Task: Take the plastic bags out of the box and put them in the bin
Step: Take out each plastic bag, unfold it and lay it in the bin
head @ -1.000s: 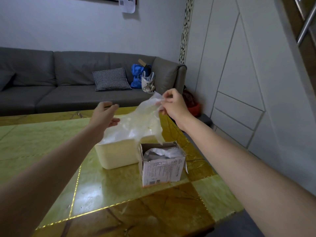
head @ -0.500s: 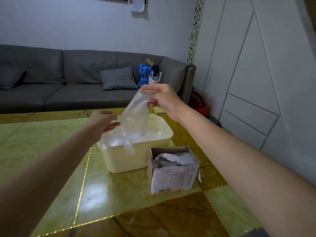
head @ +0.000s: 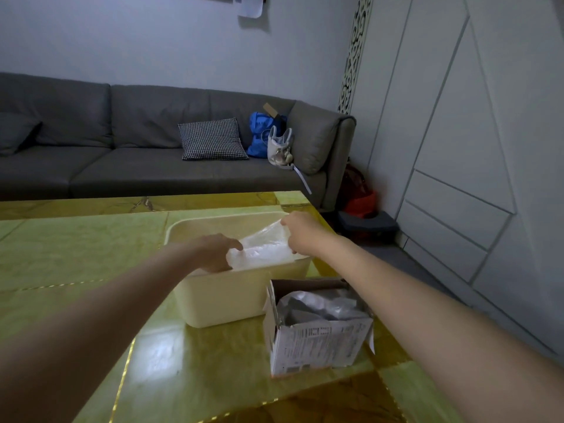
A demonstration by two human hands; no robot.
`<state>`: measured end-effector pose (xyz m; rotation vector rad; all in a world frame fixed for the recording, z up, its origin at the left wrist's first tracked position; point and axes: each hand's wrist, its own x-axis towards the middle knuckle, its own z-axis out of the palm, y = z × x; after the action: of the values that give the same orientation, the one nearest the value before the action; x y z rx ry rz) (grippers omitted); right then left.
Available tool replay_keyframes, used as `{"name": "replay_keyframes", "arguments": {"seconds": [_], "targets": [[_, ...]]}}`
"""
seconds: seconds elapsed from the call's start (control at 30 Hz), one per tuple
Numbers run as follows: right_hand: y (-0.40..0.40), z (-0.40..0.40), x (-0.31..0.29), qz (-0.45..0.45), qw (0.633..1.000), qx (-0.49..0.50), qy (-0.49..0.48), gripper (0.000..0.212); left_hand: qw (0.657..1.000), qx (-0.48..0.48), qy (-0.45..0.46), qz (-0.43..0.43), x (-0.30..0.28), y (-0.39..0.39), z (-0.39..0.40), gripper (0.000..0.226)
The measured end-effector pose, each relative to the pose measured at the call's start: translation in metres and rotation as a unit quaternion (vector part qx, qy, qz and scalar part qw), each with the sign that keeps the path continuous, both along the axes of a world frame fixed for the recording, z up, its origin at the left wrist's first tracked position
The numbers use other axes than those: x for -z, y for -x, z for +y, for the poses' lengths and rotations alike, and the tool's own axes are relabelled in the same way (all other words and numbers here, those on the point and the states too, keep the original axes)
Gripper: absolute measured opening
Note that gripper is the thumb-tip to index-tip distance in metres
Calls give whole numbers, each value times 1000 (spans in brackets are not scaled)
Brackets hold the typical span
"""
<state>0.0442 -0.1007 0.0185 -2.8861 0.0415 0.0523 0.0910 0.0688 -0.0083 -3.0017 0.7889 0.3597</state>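
Note:
A cream plastic bin (head: pixel 225 297) stands on the green table. A clear plastic bag (head: pixel 262 250) lies crumpled inside it, near the front right. My left hand (head: pixel 218 250) reaches into the bin and presses on the bag's left end. My right hand (head: pixel 302 233) pinches the bag's upper right edge above the bin's rim. In front of the bin to the right, an open white cardboard box (head: pixel 317 340) holds more crumpled plastic bags (head: pixel 320 306).
The green and gold table (head: pixel 76 248) ends just right of the box. A grey sofa (head: pixel 122 154) with a checked cushion (head: pixel 212 138) and a blue bag (head: pixel 259 132) stands behind. White wall panels (head: pixel 457 148) run along the right.
My right hand has come down from above and lowered the clear bag into the bin. My left hand has moved forward into the bin onto the bag.

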Motion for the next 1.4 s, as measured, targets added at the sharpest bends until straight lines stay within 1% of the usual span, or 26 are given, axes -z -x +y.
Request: {"name": "replay_keyframes", "arguments": {"seconds": [0.03,0.13,0.23,0.27,0.3,0.37,0.4,0.43,0.47,0.57,0.63,0.73,0.8,0.87,0.9,0.93,0.97,1.03,1.07,1.1,1.13,1.23,1.3,1.4], "targets": [[-2,-1,0,-6,999,-10,37,24,1000,6,-16,-4,2,-2,-3,56],[-9,-2,-1,-40,991,-39,121,13,998,13,-62,-8,5,-15,-5,61],[-13,6,-6,-120,968,-91,200,27,996,13,-85,-16,6,-23,-5,67],[-14,11,-7,-118,964,-110,211,32,995,17,-92,-20,6,-24,-5,68],[-16,15,-7,-81,966,-121,213,39,995,20,-98,-27,6,-25,-4,68],[-22,20,-2,68,970,-112,203,51,994,23,-102,-33,8,-28,-1,67],[-26,21,2,139,963,-98,211,52,994,20,-100,-33,9,-29,1,67],[-29,22,6,180,955,-84,219,51,995,15,-97,-30,11,-30,4,66],[-31,22,10,193,954,-75,218,50,995,8,-95,-25,13,-31,6,64],[-33,25,15,188,962,-62,190,42,996,-1,-92,-14,12,-29,9,63],[-30,29,14,178,964,-56,189,36,997,-11,-72,-6,5,-24,12,66],[-20,25,-1,143,976,-51,156,40,999,-31,-30,3,-14,-17,19,70],[-7,19,-19,91,988,-46,116,33,999,-32,-12,-25,-31,-3,21,60],[4,12,-34,38,993,-35,103,23,996,-12,7,-90,-45,8,16,47],[15,7,-40,39,994,-28,93,22,994,9,24,-105,-50,18,10,41],[24,2,-43,66,995,-18,76,25,993,30,47,-104,-54,28,2,37],[31,-1,-45,118,991,-8,57,30,992,48,68,-92,-56,35,-5,34],[54,-9,-41,248,968,21,32,37,990,84,93,-60,-56,59,-23,30],[64,-11,-35,278,959,27,39,38,989,98,96,-52,-53,71,-32,29],[68,-12,-28,276,959,22,55,39,988,110,93,-50,-48,78,-39,29],[77,-12,-22,254,964,11,76,39,989,120,80,-44,-43,88,-45,30],[90,-5,-8,156,982,-14,110,25,992,122,37,-10,-28,103,-57,33],[93,-4,-5,103,988,-12,113,21,993,116,11,-3,-25,106,-62,32],[91,-5,-10,56,995,-4,85,15,995,98,3,0,-23,107,-62,31]]}}
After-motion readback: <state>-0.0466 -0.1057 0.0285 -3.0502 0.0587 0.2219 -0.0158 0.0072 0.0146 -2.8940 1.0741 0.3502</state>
